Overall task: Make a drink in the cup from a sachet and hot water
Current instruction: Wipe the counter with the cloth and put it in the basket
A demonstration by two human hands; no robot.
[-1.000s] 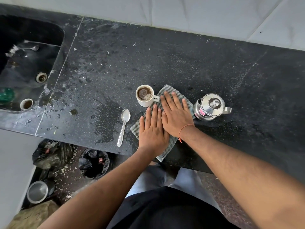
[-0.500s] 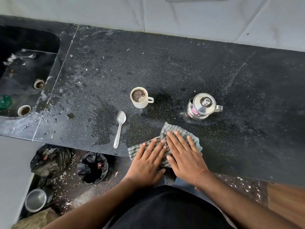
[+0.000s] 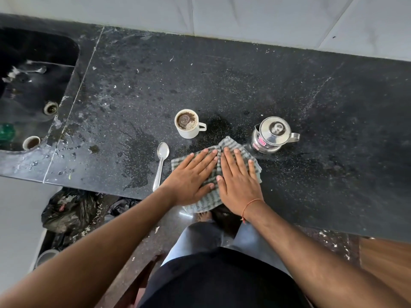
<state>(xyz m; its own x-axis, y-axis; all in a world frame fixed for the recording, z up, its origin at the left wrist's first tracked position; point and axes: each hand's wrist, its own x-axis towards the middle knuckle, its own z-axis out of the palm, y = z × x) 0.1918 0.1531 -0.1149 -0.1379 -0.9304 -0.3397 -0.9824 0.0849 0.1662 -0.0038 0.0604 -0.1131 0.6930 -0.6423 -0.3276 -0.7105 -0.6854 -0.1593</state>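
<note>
A white cup (image 3: 188, 125) of brown drink stands on a black counter (image 3: 311, 103). Just beside it, left hand (image 3: 191, 176) and right hand (image 3: 239, 178) press flat, fingers straight, side by side on a checked cloth (image 3: 211, 197). A spoon (image 3: 161, 163) lies left, a steel pot (image 3: 272, 134) right.

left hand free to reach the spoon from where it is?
Probably yes. The left hand lies flat on the checked cloth, holding nothing, and the spoon lies just to its left on the counter with nothing between them. The cup stands farther back, out of the way.
</note>
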